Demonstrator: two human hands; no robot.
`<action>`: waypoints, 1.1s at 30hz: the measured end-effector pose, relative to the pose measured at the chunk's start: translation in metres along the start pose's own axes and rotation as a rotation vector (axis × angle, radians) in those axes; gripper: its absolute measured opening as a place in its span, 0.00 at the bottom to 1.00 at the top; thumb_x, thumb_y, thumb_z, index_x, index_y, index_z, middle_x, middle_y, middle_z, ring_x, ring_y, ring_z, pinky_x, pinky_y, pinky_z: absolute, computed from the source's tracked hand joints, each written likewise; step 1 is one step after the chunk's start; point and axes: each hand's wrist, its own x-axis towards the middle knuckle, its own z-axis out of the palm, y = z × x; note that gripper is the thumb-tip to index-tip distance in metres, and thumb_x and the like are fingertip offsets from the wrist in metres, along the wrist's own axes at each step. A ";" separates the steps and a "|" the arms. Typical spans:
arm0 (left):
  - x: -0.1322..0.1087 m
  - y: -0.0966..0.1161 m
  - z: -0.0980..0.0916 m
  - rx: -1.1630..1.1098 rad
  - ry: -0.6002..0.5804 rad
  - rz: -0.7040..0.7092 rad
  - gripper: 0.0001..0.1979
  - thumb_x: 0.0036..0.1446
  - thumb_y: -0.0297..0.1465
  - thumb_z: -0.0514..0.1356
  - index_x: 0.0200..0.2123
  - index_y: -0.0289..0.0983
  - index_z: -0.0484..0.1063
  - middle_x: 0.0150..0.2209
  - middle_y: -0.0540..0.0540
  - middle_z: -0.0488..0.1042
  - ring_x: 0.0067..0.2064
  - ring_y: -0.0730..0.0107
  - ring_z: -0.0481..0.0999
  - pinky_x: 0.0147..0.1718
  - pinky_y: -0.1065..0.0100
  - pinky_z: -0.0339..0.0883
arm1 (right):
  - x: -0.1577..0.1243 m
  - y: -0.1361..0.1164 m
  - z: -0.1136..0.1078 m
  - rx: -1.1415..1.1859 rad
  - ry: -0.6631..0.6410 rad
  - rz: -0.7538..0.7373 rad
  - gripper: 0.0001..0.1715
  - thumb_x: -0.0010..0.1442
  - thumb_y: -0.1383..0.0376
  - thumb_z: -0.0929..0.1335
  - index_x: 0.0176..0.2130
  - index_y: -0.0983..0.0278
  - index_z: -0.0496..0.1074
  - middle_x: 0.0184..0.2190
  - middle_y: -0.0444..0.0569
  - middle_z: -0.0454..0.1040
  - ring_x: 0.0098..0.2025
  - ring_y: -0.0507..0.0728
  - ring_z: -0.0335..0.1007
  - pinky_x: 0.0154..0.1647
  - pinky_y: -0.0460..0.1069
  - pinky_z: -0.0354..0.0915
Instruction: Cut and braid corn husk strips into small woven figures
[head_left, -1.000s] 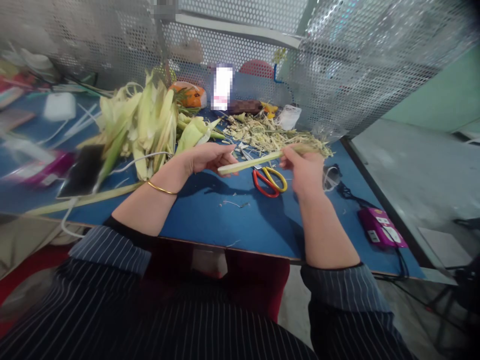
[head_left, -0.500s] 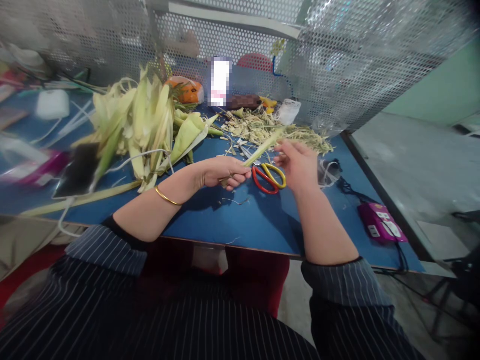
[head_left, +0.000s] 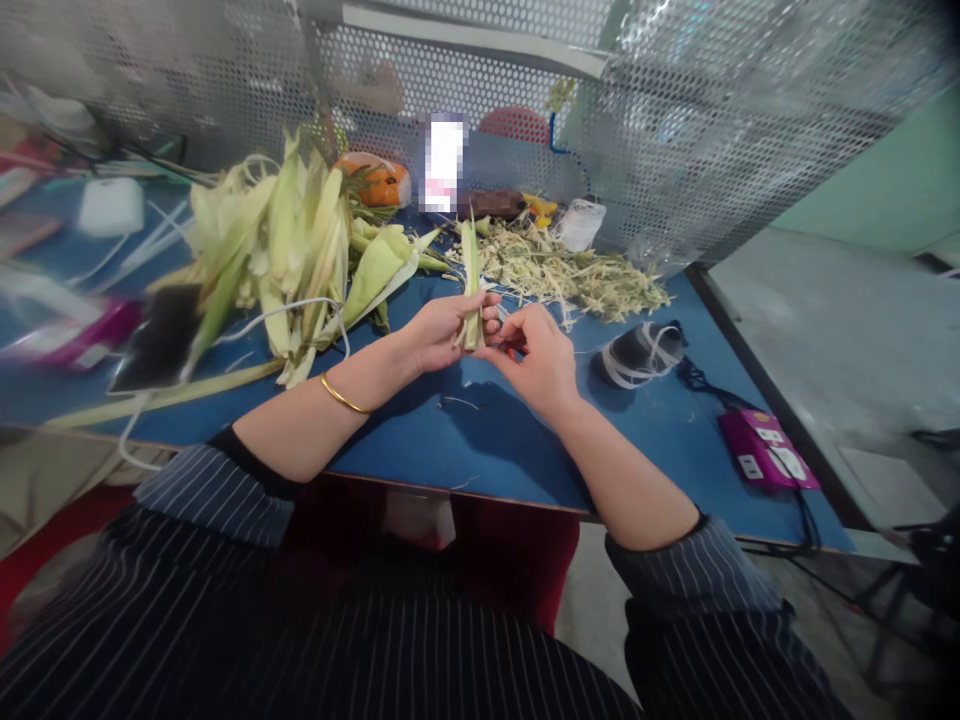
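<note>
Turned upright, the narrow husk (head_left: 471, 262) is pinched in left hand (head_left: 442, 333); right hand (head_left: 538, 362) curled, hold unclear.

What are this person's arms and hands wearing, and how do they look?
The left hand and right hand are bare, without gloves. A thin, gold-coloured bangle circles the left wrist; none shows on the right. The dark left sleeve and right sleeve have thin pale stripes, with turned-back, greyer-blue striped cuffs and black edging towards the forearms.
</note>
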 end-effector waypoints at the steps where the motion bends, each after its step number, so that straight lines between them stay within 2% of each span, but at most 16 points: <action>1: 0.001 -0.001 0.000 0.005 0.002 -0.001 0.11 0.67 0.25 0.50 0.35 0.32 0.70 0.22 0.48 0.70 0.24 0.74 0.73 0.29 0.71 0.71 | 0.000 0.001 0.000 -0.001 0.002 0.000 0.16 0.59 0.56 0.73 0.33 0.60 0.63 0.32 0.43 0.69 0.30 0.51 0.67 0.31 0.48 0.65; 6: 0.001 -0.001 0.003 0.050 0.039 -0.013 0.09 0.66 0.25 0.51 0.33 0.33 0.68 0.22 0.51 0.67 0.24 0.75 0.71 0.31 0.71 0.71 | -0.001 0.001 0.000 0.041 -0.043 0.043 0.17 0.55 0.57 0.75 0.33 0.60 0.64 0.32 0.43 0.70 0.31 0.51 0.67 0.32 0.48 0.63; 8: -0.002 0.000 0.004 0.104 0.045 -0.012 0.09 0.67 0.27 0.51 0.32 0.34 0.66 0.20 0.54 0.62 0.21 0.79 0.66 0.27 0.74 0.67 | 0.000 0.000 -0.001 0.136 -0.041 0.105 0.17 0.53 0.57 0.76 0.34 0.59 0.66 0.30 0.42 0.69 0.30 0.51 0.65 0.32 0.49 0.63; 11: -0.007 0.003 0.007 0.312 0.044 0.029 0.09 0.66 0.30 0.54 0.32 0.36 0.65 0.19 0.58 0.52 0.17 0.83 0.51 0.17 0.78 0.49 | 0.005 0.003 -0.004 0.344 0.067 0.269 0.15 0.56 0.55 0.74 0.39 0.58 0.71 0.27 0.40 0.68 0.28 0.51 0.64 0.32 0.49 0.63; 13: -0.011 0.003 0.010 0.478 0.051 0.060 0.08 0.66 0.32 0.55 0.33 0.37 0.65 0.20 0.59 0.50 0.17 0.83 0.45 0.16 0.77 0.39 | 0.010 0.009 -0.006 0.500 0.142 0.430 0.16 0.56 0.53 0.73 0.41 0.59 0.74 0.24 0.40 0.68 0.25 0.50 0.63 0.29 0.48 0.62; 14: -0.012 0.002 0.012 0.552 0.057 0.065 0.09 0.66 0.34 0.55 0.33 0.37 0.65 0.20 0.59 0.49 0.17 0.83 0.45 0.16 0.76 0.38 | 0.013 0.011 -0.007 0.586 0.150 0.512 0.18 0.55 0.51 0.73 0.41 0.59 0.75 0.23 0.39 0.68 0.23 0.49 0.62 0.27 0.47 0.61; 17: -0.014 -0.004 0.014 0.757 0.056 0.036 0.11 0.65 0.35 0.55 0.31 0.37 0.65 0.20 0.58 0.49 0.18 0.80 0.46 0.18 0.74 0.39 | 0.016 0.017 -0.005 0.840 0.068 0.660 0.23 0.49 0.50 0.76 0.40 0.61 0.77 0.21 0.38 0.69 0.19 0.47 0.58 0.21 0.45 0.56; 19: -0.013 -0.009 0.013 0.882 0.037 0.030 0.11 0.63 0.34 0.55 0.29 0.37 0.66 0.20 0.56 0.53 0.20 0.79 0.49 0.20 0.72 0.43 | 0.015 0.018 -0.002 0.952 -0.028 0.670 0.22 0.47 0.52 0.77 0.38 0.62 0.77 0.20 0.39 0.71 0.18 0.45 0.56 0.19 0.44 0.53; 21: -0.011 -0.013 0.011 0.995 0.015 0.057 0.11 0.62 0.34 0.56 0.28 0.36 0.67 0.21 0.54 0.59 0.22 0.78 0.54 0.23 0.71 0.48 | 0.013 0.017 0.002 0.993 -0.066 0.669 0.19 0.46 0.55 0.78 0.35 0.63 0.76 0.18 0.38 0.70 0.17 0.45 0.55 0.18 0.43 0.52; 24: -0.011 -0.013 0.011 1.105 -0.042 0.087 0.10 0.59 0.37 0.59 0.30 0.36 0.71 0.25 0.52 0.64 0.26 0.76 0.59 0.27 0.71 0.52 | 0.012 0.017 0.003 0.988 0.002 0.709 0.18 0.44 0.57 0.79 0.30 0.64 0.74 0.16 0.37 0.68 0.16 0.45 0.55 0.17 0.43 0.52; 29: -0.018 -0.002 0.016 1.100 -0.070 0.053 0.17 0.64 0.41 0.51 0.28 0.37 0.68 0.22 0.53 0.57 0.24 0.74 0.53 0.24 0.69 0.49 | 0.017 0.021 -0.007 1.007 0.127 0.728 0.19 0.42 0.57 0.80 0.29 0.63 0.73 0.15 0.36 0.66 0.16 0.46 0.58 0.17 0.43 0.55; 33: -0.020 0.012 0.011 1.199 -0.118 0.043 0.15 0.62 0.41 0.53 0.29 0.38 0.67 0.23 0.52 0.57 0.24 0.73 0.53 0.23 0.69 0.47 | 0.024 0.028 -0.020 0.964 0.247 0.680 0.17 0.45 0.57 0.78 0.24 0.63 0.70 0.15 0.37 0.65 0.16 0.45 0.57 0.16 0.43 0.54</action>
